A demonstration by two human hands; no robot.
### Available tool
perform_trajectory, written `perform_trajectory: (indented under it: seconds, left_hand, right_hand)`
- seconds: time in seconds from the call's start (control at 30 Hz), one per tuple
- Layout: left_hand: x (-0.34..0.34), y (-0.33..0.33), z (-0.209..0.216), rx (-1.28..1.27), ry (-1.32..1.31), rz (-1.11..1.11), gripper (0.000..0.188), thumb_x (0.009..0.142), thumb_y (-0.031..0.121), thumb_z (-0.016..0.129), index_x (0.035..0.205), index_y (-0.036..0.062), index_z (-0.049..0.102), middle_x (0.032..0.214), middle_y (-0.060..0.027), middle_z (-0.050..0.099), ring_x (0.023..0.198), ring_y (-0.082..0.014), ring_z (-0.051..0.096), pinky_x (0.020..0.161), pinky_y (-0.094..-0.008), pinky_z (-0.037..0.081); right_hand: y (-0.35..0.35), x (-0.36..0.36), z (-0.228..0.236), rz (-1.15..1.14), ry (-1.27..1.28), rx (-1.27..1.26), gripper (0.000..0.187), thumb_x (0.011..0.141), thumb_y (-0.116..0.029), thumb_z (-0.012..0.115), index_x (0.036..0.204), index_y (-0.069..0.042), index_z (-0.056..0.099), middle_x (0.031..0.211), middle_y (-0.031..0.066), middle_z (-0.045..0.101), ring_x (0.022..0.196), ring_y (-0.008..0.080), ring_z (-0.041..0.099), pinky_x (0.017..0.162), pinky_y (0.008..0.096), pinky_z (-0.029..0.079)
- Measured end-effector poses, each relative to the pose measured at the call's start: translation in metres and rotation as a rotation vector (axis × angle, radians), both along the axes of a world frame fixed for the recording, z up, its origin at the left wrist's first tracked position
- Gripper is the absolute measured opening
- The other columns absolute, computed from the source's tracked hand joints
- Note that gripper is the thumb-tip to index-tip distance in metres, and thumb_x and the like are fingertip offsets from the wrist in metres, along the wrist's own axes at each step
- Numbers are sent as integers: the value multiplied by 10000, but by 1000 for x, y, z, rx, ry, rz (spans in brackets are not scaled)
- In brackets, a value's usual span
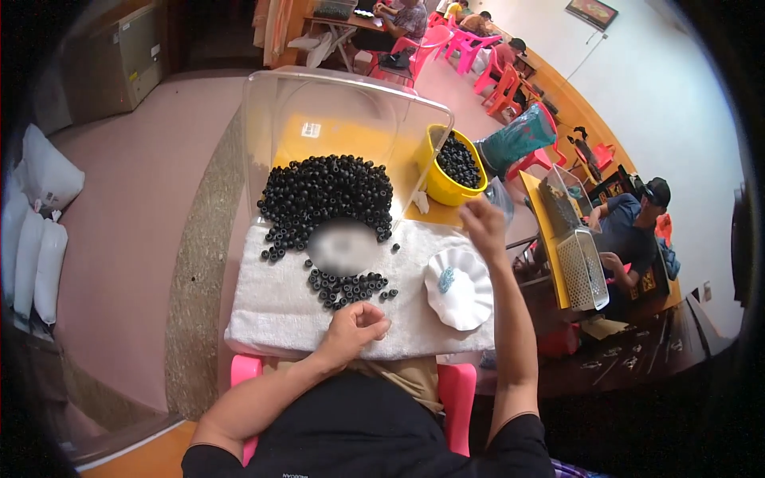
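Taking the middle of the white towel (275, 299) as the clock's centre, the main heap of small black beads (331, 187) lies toward 12 o'clock, reaching into a clear plastic tray (343, 131); a blurred patch hides part of its near edge. A smaller cluster of beads (339, 292) sits on the towel near the centre. The left hand (355, 328) is at 6 o'clock, just beside this cluster, thumb and forefinger curled toward each other; whether they pinch a bead I cannot tell. The right hand (486, 227) is at 2 o'clock, near a yellow basin (446, 191) of black beads, its fingers bent inward, grip likewise unclear. Toward 3 o'clock, a white fluted dish (462, 307) bears a bluish clump (446, 279). Yellow tabletop (437, 213) shows between basin and towel
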State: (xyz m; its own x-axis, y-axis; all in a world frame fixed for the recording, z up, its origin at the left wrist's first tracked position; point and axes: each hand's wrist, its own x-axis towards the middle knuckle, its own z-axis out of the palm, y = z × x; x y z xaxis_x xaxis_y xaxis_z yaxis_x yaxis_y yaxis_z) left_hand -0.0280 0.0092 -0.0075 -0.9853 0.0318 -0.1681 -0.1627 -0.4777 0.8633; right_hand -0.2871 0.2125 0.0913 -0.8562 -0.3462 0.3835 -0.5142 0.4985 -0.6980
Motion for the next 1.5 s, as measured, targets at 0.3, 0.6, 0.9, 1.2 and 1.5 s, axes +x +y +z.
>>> perform_trajectory:
  seconds: [0.3, 0.6, 0.9, 1.2, 1.5]
  left_hand:
    - [2, 1, -1, 33, -11, 14, 124, 872, 78, 702, 930, 18, 610, 813, -29, 640, 736, -91, 606, 676, -232, 496]
    - [-1, -3, 8, -19, 14, -3, 112, 880, 84, 682, 930, 10, 615, 799, -15, 639, 717, -72, 592, 662, -223, 486]
    - [2, -2, 2, -36, 26, -21, 136, 886, 87, 682, 964, 5, 606, 855, -36, 651, 766, -94, 606, 704, -239, 504]
    - [0, -2, 1, -8, 21, -33, 132, 880, 59, 667, 982, -14, 624, 891, -40, 663, 793, -96, 612, 708, -244, 508]
    - [0, -1, 1, -30, 27, -18, 129, 881, 58, 664, 985, -10, 629, 887, -40, 666, 789, -100, 620, 711, -247, 516]
  right_hand:
    - [-14, -30, -13, -195, 296, 52, 292, 841, -105, 701, 1091, 36, 648, 847, 83, 687, 688, 120, 616, 634, 238, 491]
    - [-84, 94, -51, 266, 55, 151, 125, 789, -41, 733, 907, -26, 692, 832, 91, 684, 671, 170, 648, 618, 278, 514]
    - [-157, 105, -51, 371, 165, 447, 215, 825, -185, 688, 1005, -68, 696, 1005, 97, 660, 839, 292, 663, 732, 376, 529]
    - [-206, 104, -60, 325, 359, 567, 170, 821, -214, 662, 901, -72, 615, 916, 88, 593, 874, 289, 603, 684, 440, 524]
    - [-203, 93, -62, 332, 335, 608, 163, 793, -188, 664, 913, -85, 625, 887, 85, 626, 852, 293, 616, 696, 424, 522]
